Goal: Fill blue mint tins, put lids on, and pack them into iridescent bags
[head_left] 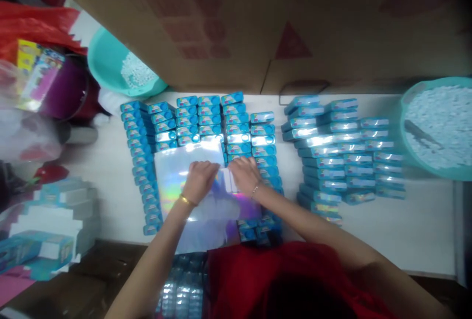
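Both hands are over a shiny holographic sheet [171, 174] that shows rainbow reflections and lies across rows of small blue boxes [142, 169]. My left hand [201, 180], with a gold bracelet at its wrist, has its fingers closed at the sheet's middle. Close beside it, my right hand [245, 176] also pinches at the sheet, its fingertips a small gap away from the left ones. Between the hands a small pale rectangular piece [227, 181] shows; whether it is part of the sheet I cannot tell. A second shiny sheet [201, 235] overlaps below.
More blue boxes [328, 161] stand in rows to the right on the white table [416, 240]. A teal basin [405, 137] of small white pieces sits far right, another teal basin [106, 63] at upper left. A large cardboard box [236, 29] borders the back. Stacked cartons [59, 211] stand left.
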The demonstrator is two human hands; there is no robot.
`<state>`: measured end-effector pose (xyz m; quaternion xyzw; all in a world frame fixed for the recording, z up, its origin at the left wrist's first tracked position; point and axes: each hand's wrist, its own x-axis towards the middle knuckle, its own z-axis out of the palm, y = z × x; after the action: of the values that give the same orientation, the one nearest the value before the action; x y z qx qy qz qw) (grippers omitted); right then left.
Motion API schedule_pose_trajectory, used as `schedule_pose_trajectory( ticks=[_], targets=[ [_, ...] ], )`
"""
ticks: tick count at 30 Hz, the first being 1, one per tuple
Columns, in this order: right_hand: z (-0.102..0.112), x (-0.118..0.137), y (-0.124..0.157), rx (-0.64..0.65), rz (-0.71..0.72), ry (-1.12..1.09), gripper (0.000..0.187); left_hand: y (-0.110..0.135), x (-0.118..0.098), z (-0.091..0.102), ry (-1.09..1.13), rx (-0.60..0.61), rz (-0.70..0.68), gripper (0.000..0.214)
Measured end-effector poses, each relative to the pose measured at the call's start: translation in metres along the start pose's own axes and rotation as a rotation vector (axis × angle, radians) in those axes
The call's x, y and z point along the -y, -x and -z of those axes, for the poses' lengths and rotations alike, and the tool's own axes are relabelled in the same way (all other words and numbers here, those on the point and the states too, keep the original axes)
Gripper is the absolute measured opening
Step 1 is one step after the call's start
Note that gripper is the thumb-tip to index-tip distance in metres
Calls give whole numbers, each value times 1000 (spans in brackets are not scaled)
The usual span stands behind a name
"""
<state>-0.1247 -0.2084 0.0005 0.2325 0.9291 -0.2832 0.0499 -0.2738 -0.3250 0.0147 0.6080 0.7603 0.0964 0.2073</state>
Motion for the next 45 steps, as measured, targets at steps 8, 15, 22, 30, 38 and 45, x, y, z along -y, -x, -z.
schedule_pose_trajectory(
  ticks=[8,15,22,30,38,45],
  targets=[
    [1,-18,-22,-16,7,66,22,7,-15,-30,-95,-151,-43,25],
    [-17,-33,-15,-121,52,-83,29,52,-61,1,315,-353,181,3],
    [18,-21,12,-313,4,-872,51,-1,-72,12,1045,-699,620,22],
    [52,-53,19,-427,-197,-764,31,-59,-80,-21,1110,-585,557,17],
    [78,-127,-4,-376,-369,-86,26,-148,-97,-37,504,-541,386,12],
    [80,-131,-26,-81,-584,139,30,-174,-96,-54,278,-443,420,11]
  ],
)
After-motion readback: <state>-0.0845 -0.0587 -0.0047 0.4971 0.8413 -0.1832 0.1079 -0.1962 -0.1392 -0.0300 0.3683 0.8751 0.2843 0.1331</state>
